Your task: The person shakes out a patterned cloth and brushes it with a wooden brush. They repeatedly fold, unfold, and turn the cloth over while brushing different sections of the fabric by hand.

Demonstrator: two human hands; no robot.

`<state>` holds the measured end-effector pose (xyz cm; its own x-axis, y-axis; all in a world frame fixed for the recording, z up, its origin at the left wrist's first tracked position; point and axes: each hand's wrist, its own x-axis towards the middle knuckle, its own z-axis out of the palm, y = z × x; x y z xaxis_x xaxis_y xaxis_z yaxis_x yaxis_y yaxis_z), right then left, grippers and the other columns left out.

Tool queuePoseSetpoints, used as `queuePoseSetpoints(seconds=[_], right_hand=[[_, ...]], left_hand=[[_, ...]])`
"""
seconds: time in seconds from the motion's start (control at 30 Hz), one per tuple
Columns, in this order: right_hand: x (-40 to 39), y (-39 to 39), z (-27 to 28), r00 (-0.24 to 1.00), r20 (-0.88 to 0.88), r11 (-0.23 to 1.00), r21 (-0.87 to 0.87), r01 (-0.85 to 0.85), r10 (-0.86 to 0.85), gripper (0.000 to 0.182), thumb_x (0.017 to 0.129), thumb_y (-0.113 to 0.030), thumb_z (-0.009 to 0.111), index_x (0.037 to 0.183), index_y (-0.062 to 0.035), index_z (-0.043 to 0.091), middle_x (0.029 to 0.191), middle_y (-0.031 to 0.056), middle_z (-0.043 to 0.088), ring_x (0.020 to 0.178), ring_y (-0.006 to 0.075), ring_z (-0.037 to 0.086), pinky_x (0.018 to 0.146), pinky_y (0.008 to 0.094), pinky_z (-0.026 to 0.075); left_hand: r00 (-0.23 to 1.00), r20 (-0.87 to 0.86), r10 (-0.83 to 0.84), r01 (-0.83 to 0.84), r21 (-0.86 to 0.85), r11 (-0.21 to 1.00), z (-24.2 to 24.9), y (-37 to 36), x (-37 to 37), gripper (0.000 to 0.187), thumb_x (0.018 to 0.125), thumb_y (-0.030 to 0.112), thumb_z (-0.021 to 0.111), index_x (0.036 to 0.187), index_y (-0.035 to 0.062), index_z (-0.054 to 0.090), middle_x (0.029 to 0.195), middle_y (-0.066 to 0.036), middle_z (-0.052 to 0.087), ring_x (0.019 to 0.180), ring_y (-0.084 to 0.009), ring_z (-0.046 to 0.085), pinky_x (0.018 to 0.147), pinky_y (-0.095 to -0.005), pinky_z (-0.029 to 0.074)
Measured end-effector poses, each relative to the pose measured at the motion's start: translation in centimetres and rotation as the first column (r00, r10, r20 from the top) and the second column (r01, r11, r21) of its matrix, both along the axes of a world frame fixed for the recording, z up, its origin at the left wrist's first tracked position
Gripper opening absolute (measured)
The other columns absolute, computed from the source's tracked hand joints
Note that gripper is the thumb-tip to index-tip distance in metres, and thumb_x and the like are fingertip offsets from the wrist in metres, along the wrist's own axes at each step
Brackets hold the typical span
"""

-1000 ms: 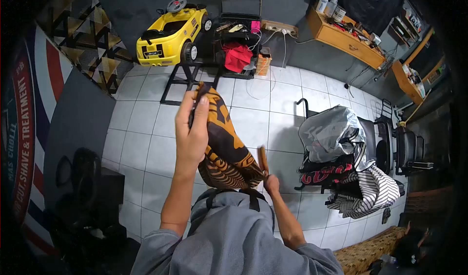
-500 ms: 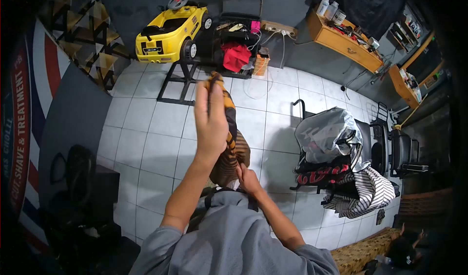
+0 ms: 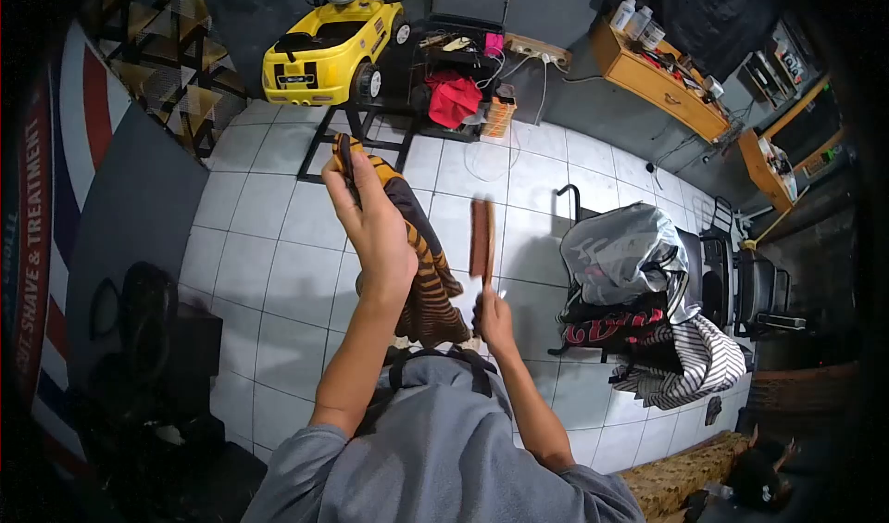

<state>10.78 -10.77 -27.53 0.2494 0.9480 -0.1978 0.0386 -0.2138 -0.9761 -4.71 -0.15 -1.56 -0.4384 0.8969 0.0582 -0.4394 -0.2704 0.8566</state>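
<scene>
My left hand (image 3: 381,240) is raised in front of me, its fingers closed on the upper end of a striped cloth (image 3: 433,291). The cloth is dark brown with orange stripes and hangs down in folds toward my waist. To the right of it, my right hand (image 3: 496,321) grips a brush (image 3: 482,240) by its handle. The brush points away from me, its reddish-brown bristles facing left and its wooden back on the right. Between the brush and the cloth there is a gap.
A yellow toy car (image 3: 324,55) stands on a black metal frame (image 3: 306,157) at the back. Beside it sits a rack with a red cloth (image 3: 454,99). On the right, a chair is covered with a clear plastic sheet (image 3: 611,245) and a striped cape (image 3: 704,361). A wooden drawer shelf (image 3: 662,88) holds bottles.
My left hand has moved left with the cloth, which now hangs slanted. My right hand has shifted right and away from the cloth, and the brush in it has come into sight.
</scene>
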Motion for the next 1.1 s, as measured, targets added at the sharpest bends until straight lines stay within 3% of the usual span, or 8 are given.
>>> queuePoseSetpoints(seconds=[0.07, 0.23, 0.3, 0.43, 0.5, 0.73, 0.87, 1.1], right_hand=[[-2.7, 1.2, 10.0, 0.959, -0.279, 0.998, 0.052, -0.036, 0.049, 0.04, 0.099, -0.038, 0.03, 0.07, -0.0113, 0.036, 0.053, -0.0047, 0.028, 0.041, 0.0056, 0.03, 0.037, 0.022, 0.025], [-7.6, 1.4, 12.0, 0.981, 0.17, 0.895, 0.417, -0.157, 0.093, 0.032, 0.1, -0.026, 0.031, 0.09, 0.0, 0.047, 0.066, 0.0042, 0.045, 0.062, 0.0144, 0.045, 0.059, 0.0309, 0.04], [-8.4, 0.2, 8.4, 0.966, -0.072, 0.968, 0.046, -0.247, 0.25, 0.029, 0.099, -0.023, 0.034, 0.097, 0.0013, 0.049, 0.065, 0.0146, 0.051, 0.055, 0.0268, 0.051, 0.053, 0.0391, 0.04], [-6.1, -3.3, -8.3, 0.379, 0.775, 0.827, -0.311, -0.468, 0.505, 0.024, 0.089, -0.019, 0.049, 0.102, -0.0001, 0.055, 0.078, 0.0228, 0.062, 0.074, 0.0394, 0.062, 0.063, 0.0471, 0.049], [-3.0, -6.2, -12.8, 0.297, 0.452, 0.54, -0.724, -0.429, 0.841, 0.038, 0.089, -0.033, 0.043, 0.103, -0.0016, 0.059, 0.091, 0.0227, 0.064, 0.083, 0.0395, 0.062, 0.071, 0.0472, 0.049], [-2.7, -9.4, -11.3, 0.682, 0.629, 0.838, -0.544, 0.044, 0.372, 0.063, 0.094, -0.048, 0.034, 0.074, 0.0046, 0.063, 0.066, 0.0287, 0.058, 0.072, 0.0419, 0.062, 0.064, 0.0503, 0.046], [-6.8, -3.8, 0.6, 0.894, 0.447, 0.917, -0.355, 0.184, -0.006, 0.052, 0.08, -0.05, 0.062, 0.078, 0.0011, 0.054, 0.07, 0.0172, 0.059, 0.065, 0.0308, 0.057, 0.063, 0.0399, 0.044], [-12.5, 0.6, 10.7, 0.999, 0.042, 0.982, 0.189, 0.007, -0.015, 0.033, 0.073, -0.004, 0.069, 0.102, 0.0009, 0.055, 0.085, 0.0014, 0.051, 0.079, 0.01, 0.048, 0.069, 0.0231, 0.042]], left_hand=[[0.998, 0.053, -0.022, 0.025, -0.05, 0.998, -0.9, 0.3, 0.2, 0.023, 0.098, 0.03, 0.041, 0.108, 0.0092, 0.044, 0.091, 0.0, 0.045, 0.079, -0.0074, 0.041, 0.071, -0.0227, 0.039], [0.973, 0.23, 0.02, -0.022, 0.006, 1.0, -1.4, 0.9, 0.8, 0.032, 0.099, 0.03, 0.037, 0.123, 0.008, 0.037, 0.109, -0.006, 0.046, 0.095, -0.0134, 0.045, 0.085, -0.0283, 0.039], [0.959, 0.285, -0.001, -0.016, 0.057, 0.998, -0.9, 1.1, 0.1, 0.038, 0.099, 0.032, 0.038, 0.128, 0.0075, 0.034, 0.116, -0.007, 0.045, 0.102, -0.0143, 0.046, 0.091, -0.0289, 0.039], [0.946, 0.324, -0.023, 0.003, 0.06, 0.998, 0.3, 1.5, -1.3, 0.046, 0.098, 0.035, 0.039, 0.134, 0.0087, 0.029, 0.123, -0.009, 0.043, 0.108, -0.0156, 0.046, 0.093, -0.0298, 0.04], [0.947, 0.321, 0.003, -0.02, 0.052, 0.998, 0.5, 1.6, -2.2, 0.047, 0.098, 0.036, 0.04, 0.135, 0.0089, 0.028, 0.124, -0.009, 0.043, 0.108, -0.0158, 0.047, 0.092, -0.03, 0.041], [0.951, 0.288, -0.113, 0.137, -0.063, 0.989, -3.7, 1.6, -4.3, 0.042, 0.097, 0.034, 0.043, 0.128, 0.0073, 0.035, 0.117, -0.007, 0.046, 0.103, -0.0146, 0.047, 0.089, -0.029, 0.041], [0.948, 0.296, -0.117, 0.166, -0.146, 0.975, -6.5, 0.4, -4.3, 0.039, 0.097, 0.033, 0.042, 0.125, 0.0052, 0.036, 0.113, -0.007, 0.047, 0.102, -0.0139, 0.046, 0.089, -0.0284, 0.039], [0.964, 0.04, -0.263, 0.266, -0.1, 0.959, -9.3, -2.2, -4.5, 0.021, 0.099, 0.021, 0.036, 0.111, 0.0045, 0.038, 0.097, -0.005, 0.045, 0.085, -0.0111, 0.044, 0.076, -0.0257, 0.04]])
